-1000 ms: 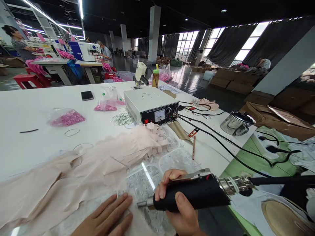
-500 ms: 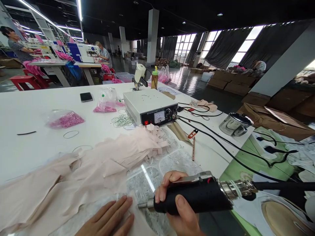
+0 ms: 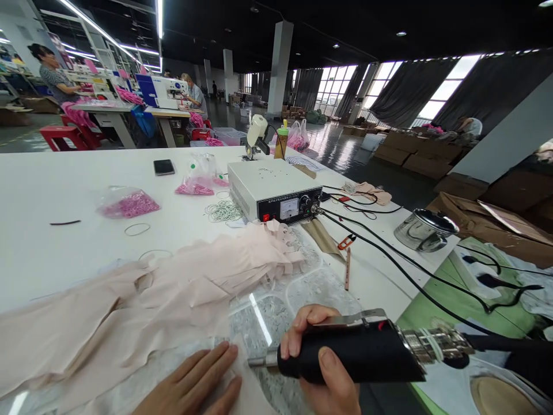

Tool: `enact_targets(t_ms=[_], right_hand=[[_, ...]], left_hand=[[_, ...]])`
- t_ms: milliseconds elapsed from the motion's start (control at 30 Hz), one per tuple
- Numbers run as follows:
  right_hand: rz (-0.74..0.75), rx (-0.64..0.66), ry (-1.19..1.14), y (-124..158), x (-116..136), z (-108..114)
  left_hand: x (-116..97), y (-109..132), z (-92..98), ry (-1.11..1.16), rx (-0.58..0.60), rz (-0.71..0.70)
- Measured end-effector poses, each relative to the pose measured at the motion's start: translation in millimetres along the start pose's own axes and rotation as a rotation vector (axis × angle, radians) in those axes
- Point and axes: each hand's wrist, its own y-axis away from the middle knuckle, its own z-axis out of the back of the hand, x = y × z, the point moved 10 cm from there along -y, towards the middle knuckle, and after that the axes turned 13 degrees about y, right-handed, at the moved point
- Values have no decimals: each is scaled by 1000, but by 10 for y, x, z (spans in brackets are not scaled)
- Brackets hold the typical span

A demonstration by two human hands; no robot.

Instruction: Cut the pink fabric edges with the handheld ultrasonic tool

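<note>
My right hand (image 3: 322, 369) is wrapped round a black handheld tool (image 3: 354, 356) with a metal tip pointing left, just above the scratched clear work plate (image 3: 276, 311). A thick black cable (image 3: 389, 253) runs from the tool's rear to a white control box (image 3: 273, 187) with a dial. My left hand (image 3: 194, 386) lies flat, fingers stretched, on a piece of pale pink fabric at the table's near edge. A pile of pale pink fabric pieces (image 3: 164, 288) spreads to the left of the plate.
Bags of pink rings (image 3: 127, 203), loose white rings (image 3: 222, 211), a phone (image 3: 164, 167), a pencil (image 3: 347, 268) and red snips (image 3: 346, 242) lie on the white table (image 3: 52, 253). A metal pot (image 3: 425, 229) stands at the right edge. People work at sewing tables far left.
Both hands and the tool stay almost still. The view has shifted slightly, so everything sits a little further right and lower in the picture.
</note>
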Motion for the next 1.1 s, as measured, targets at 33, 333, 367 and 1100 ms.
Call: enact_targets(t_ms=[33,333,367,1100], right_hand=[[12,27,10,-7,10,-6],[56,111,102,-17,55,35],[53,106,110,-16,59,35],[47,100,119,-12,37,41]], left_hand=[[-4,-15,1,-6,24,11],[-34,-190,148,86,164,78],[-32,-203,162,106,165,83],[-3,-226,267,221,61,156]])
